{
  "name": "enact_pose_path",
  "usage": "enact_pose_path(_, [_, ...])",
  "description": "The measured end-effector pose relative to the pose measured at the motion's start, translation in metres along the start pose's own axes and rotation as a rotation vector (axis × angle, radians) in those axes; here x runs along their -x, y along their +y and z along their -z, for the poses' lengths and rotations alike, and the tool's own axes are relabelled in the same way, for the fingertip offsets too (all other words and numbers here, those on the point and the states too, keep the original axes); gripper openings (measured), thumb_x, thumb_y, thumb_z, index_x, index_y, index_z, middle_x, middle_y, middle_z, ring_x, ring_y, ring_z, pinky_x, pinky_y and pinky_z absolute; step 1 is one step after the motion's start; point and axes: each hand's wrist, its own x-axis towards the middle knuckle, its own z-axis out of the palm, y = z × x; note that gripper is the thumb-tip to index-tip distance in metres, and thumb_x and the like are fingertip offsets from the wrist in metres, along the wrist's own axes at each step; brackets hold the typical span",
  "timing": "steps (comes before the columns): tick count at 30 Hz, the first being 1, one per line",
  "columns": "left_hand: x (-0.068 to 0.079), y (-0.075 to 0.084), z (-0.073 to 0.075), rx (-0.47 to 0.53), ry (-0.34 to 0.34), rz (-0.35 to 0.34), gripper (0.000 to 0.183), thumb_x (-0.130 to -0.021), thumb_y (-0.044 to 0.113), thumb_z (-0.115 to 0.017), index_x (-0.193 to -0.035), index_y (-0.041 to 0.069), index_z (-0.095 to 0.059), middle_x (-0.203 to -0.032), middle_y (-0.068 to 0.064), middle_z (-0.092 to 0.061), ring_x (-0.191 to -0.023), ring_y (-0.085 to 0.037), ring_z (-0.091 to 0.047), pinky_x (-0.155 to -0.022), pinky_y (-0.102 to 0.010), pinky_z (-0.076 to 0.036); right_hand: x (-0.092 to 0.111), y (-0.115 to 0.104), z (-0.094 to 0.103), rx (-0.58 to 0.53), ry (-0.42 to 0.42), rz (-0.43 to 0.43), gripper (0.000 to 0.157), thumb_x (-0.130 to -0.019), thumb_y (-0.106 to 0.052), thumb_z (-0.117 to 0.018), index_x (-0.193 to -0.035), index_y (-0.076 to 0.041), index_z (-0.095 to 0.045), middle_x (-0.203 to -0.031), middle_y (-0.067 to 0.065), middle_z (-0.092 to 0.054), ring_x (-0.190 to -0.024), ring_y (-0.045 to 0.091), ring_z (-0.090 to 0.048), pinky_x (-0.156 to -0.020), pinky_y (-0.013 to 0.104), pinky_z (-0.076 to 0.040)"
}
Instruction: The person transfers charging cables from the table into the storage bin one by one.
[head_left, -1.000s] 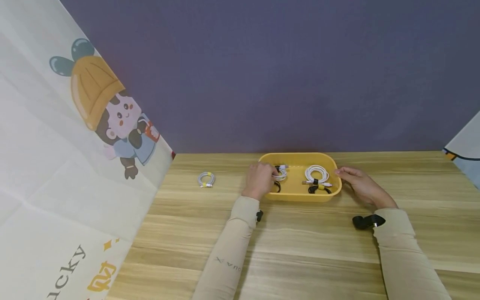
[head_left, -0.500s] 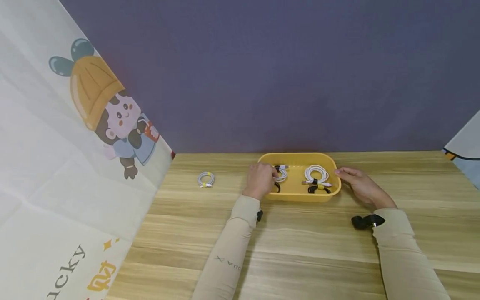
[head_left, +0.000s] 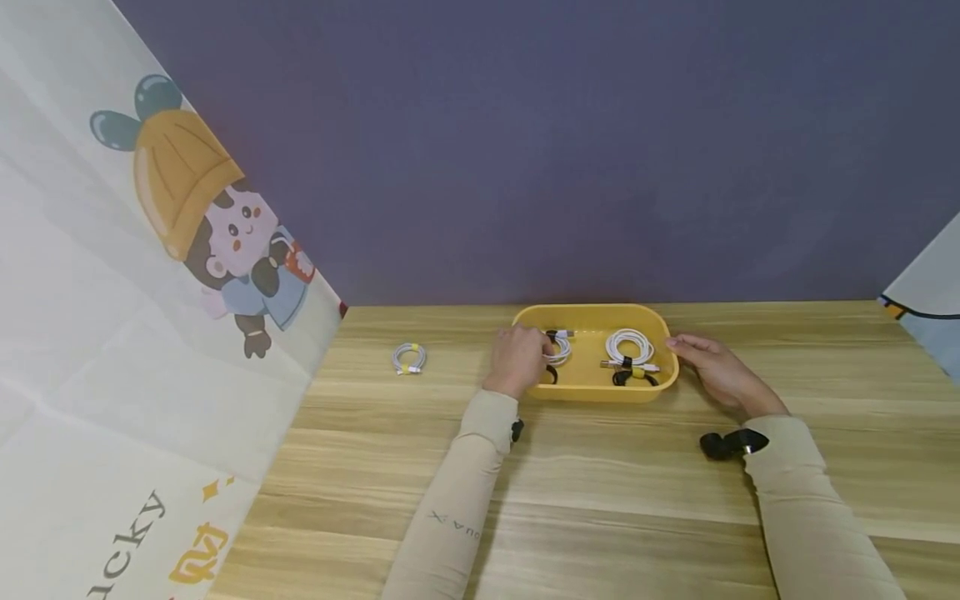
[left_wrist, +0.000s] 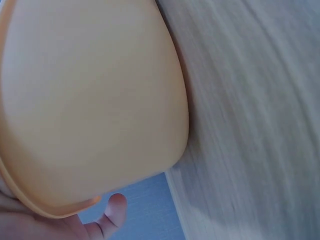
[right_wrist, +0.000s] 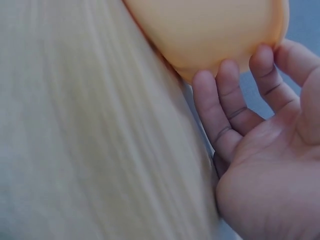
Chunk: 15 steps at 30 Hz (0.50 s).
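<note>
A shallow yellow bin (head_left: 598, 393) stands on the wooden table against the dark backdrop. My left hand (head_left: 517, 358) grips its left end, reaching over the rim; the left wrist view shows a fingertip outside the end wall. At the other end my right hand (head_left: 723, 375) holds the bin, thumb at the rim and fingers (right_wrist: 215, 107) against the outer wall. Inside, to the right, lie a coiled white cable (head_left: 643, 342) and a black cable (head_left: 619, 378) with a yellow tie. Another light cable (head_left: 564, 351) lies by my left fingers, which partly cover it.
A grey coiled cable (head_left: 397, 352) with yellow ties lies on the wooden table (head_left: 600, 500), left of the bin. The dark backdrop (head_left: 562, 150) rises at the table's back edge. A white printed sheet (head_left: 67, 333) borders the table's left side.
The head view has shifted slightly, so the bin and hands sit a little farther left in it. Both hands keep their places on the bin.
</note>
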Motion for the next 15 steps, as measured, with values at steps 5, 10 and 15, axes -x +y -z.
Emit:
enact_pose_path(5, [0.0010, -0.0004, 0.0006, 0.008, -0.006, 0.001, 0.016, -0.091, 0.023, -0.076, -0.101, 0.035, -0.082, -0.100, 0.014, -0.078, -0.096, -0.014, -0.070, -0.087, -0.036, -0.056, 0.0002, 0.0041, -0.0013, -0.017, 0.023, 0.025, 0.026, -0.109, -0.032, -0.050, -0.110, -0.017, -0.071, -0.105, -0.018, -0.064, -0.103, -0.002, -0.056, -0.089, 0.013, -0.044])
enact_pose_path(10, [0.0018, -0.0005, 0.0002, 0.016, -0.015, -0.005, 0.017, -0.091, 0.024, -0.076, -0.103, 0.035, -0.081, -0.103, 0.014, -0.077, -0.100, -0.015, -0.068, -0.091, -0.038, -0.054, 0.0013, 0.0052, -0.0021, -0.063, 0.025, 0.054, 0.025, -0.109, -0.027, -0.051, -0.108, -0.015, -0.072, -0.103, -0.015, -0.065, -0.101, 0.000, -0.056, -0.087, 0.014, -0.046])
enact_pose_path(15, [0.0024, -0.0006, -0.0006, 0.035, 0.004, -0.023, 0.015, -0.090, 0.028, -0.079, -0.104, 0.032, -0.081, -0.105, 0.013, -0.078, -0.101, -0.016, -0.068, -0.092, -0.039, -0.054, 0.0029, 0.0042, -0.0018, -0.075, 0.023, 0.071, 0.023, -0.109, -0.023, -0.051, -0.108, -0.015, -0.072, -0.103, -0.015, -0.065, -0.101, 0.000, -0.055, -0.087, 0.014, -0.045])
